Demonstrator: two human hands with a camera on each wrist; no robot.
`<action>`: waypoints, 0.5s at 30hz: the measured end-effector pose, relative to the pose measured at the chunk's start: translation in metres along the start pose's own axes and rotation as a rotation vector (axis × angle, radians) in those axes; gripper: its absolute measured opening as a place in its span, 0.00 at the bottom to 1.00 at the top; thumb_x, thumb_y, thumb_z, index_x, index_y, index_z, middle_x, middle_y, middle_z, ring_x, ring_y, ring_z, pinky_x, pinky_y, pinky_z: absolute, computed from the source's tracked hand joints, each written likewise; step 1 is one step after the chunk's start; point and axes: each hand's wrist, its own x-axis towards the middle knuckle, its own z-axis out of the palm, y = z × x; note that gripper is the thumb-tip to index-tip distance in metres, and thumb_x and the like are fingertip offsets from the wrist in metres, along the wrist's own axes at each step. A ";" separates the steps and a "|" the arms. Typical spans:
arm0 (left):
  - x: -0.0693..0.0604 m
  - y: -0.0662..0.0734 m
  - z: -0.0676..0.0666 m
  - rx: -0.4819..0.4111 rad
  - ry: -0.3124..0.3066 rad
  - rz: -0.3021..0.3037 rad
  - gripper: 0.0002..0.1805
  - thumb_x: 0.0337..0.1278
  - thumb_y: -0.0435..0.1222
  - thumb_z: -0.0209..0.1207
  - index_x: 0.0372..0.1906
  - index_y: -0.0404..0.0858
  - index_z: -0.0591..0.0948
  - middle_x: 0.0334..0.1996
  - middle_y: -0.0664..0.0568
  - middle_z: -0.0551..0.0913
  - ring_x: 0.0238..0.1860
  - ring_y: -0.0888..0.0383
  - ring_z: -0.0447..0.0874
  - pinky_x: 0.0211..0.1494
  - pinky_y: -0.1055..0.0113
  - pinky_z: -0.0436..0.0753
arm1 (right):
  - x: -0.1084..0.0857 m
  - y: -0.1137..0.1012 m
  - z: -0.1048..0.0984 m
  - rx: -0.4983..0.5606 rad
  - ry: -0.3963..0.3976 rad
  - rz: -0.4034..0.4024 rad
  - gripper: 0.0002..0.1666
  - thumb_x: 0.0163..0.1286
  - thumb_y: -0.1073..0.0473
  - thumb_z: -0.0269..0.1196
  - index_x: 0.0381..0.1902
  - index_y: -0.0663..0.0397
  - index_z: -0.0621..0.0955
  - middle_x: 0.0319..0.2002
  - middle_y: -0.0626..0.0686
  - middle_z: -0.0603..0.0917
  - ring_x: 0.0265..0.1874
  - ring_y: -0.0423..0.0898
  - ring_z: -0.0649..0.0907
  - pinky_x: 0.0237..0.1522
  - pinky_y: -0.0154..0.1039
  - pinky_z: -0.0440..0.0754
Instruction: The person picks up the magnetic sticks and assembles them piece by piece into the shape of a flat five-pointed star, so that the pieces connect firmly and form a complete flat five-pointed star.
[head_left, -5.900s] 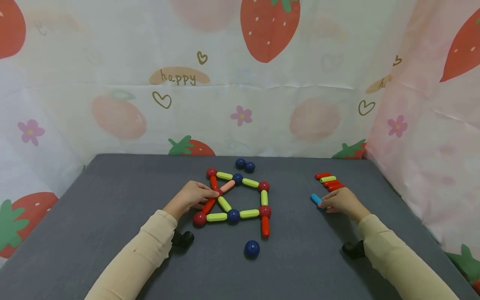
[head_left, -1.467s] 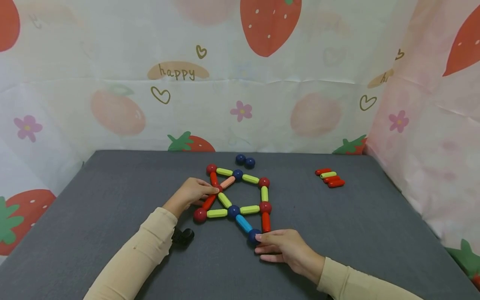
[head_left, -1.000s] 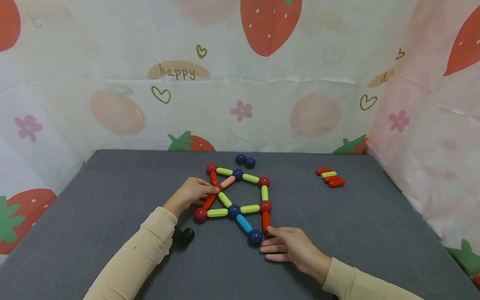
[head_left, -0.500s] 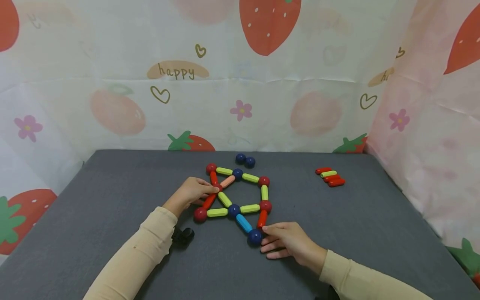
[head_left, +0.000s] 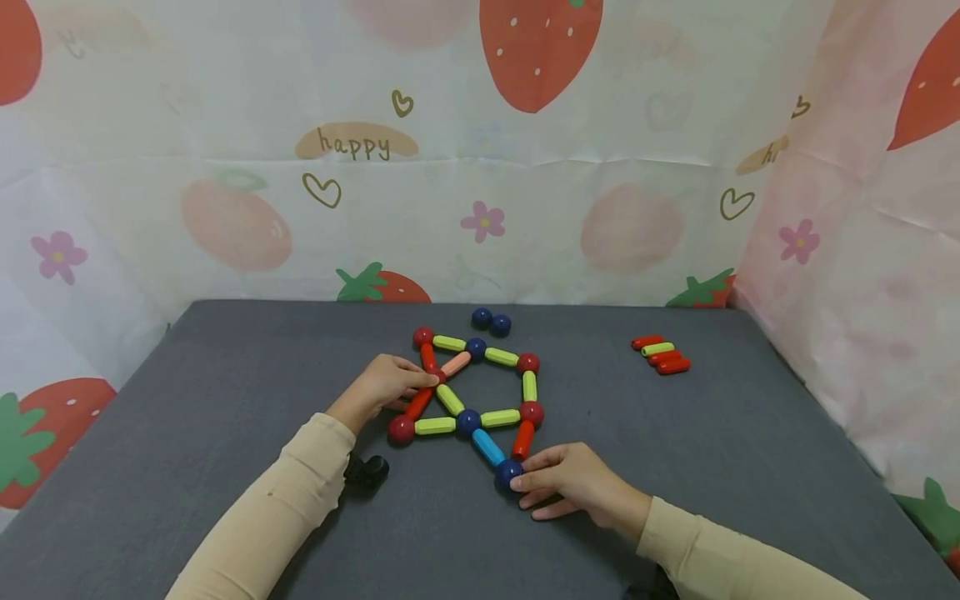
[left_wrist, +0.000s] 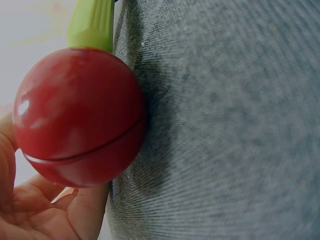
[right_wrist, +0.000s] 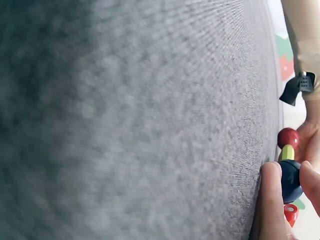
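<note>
A flat frame of magnetic rods and balls lies on the table. My left hand [head_left: 384, 387] pinches the small red ball [head_left: 438, 377] at its left side, where red, peach and yellow-green rods meet. My right hand [head_left: 573, 485] holds the dark blue ball [head_left: 507, 475] at the front, thumb on one side and fingers on the other in the right wrist view. A light blue rod [head_left: 488, 448] links that ball to another dark blue ball [head_left: 468, 422]. From the right red ball [head_left: 531, 412] a red rod [head_left: 522, 440] slants down beside the held ball; contact is unclear.
Two loose dark blue balls [head_left: 491, 322] sit behind the frame. Several spare rods [head_left: 664, 357], red and yellow-green, lie at the right rear of the grey table [head_left: 270, 342]. A printed cloth backdrop [head_left: 540, 192] rises behind it.
My right hand has brought the light blue rod from the right to the frame, where it now joins the front blue ball. The red rod's free end has swung left towards that ball.
</note>
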 end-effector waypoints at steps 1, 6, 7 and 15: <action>0.000 0.000 0.000 0.000 0.000 0.000 0.20 0.61 0.43 0.67 0.51 0.32 0.83 0.49 0.40 0.86 0.50 0.49 0.86 0.48 0.58 0.88 | 0.000 0.000 0.001 -0.004 0.005 0.001 0.22 0.61 0.55 0.73 0.50 0.62 0.84 0.37 0.55 0.90 0.30 0.42 0.89 0.35 0.41 0.89; -0.001 0.000 0.000 0.002 0.000 0.002 0.21 0.61 0.43 0.66 0.52 0.32 0.83 0.49 0.40 0.86 0.49 0.49 0.86 0.48 0.58 0.88 | 0.000 -0.001 0.000 0.021 0.002 0.012 0.21 0.63 0.55 0.72 0.50 0.61 0.84 0.37 0.55 0.90 0.31 0.42 0.88 0.36 0.41 0.89; -0.001 0.000 0.000 0.002 0.000 0.002 0.21 0.61 0.43 0.66 0.52 0.32 0.83 0.49 0.40 0.86 0.49 0.49 0.86 0.48 0.59 0.88 | 0.000 -0.001 0.000 0.031 -0.003 0.012 0.21 0.63 0.54 0.71 0.50 0.61 0.83 0.38 0.55 0.90 0.33 0.43 0.89 0.37 0.41 0.89; -0.001 0.001 0.000 0.000 0.005 0.001 0.21 0.61 0.43 0.66 0.51 0.31 0.83 0.49 0.40 0.86 0.48 0.50 0.86 0.47 0.59 0.88 | -0.002 0.000 -0.005 0.155 -0.046 0.010 0.21 0.66 0.56 0.69 0.52 0.64 0.81 0.43 0.56 0.90 0.40 0.45 0.89 0.43 0.43 0.88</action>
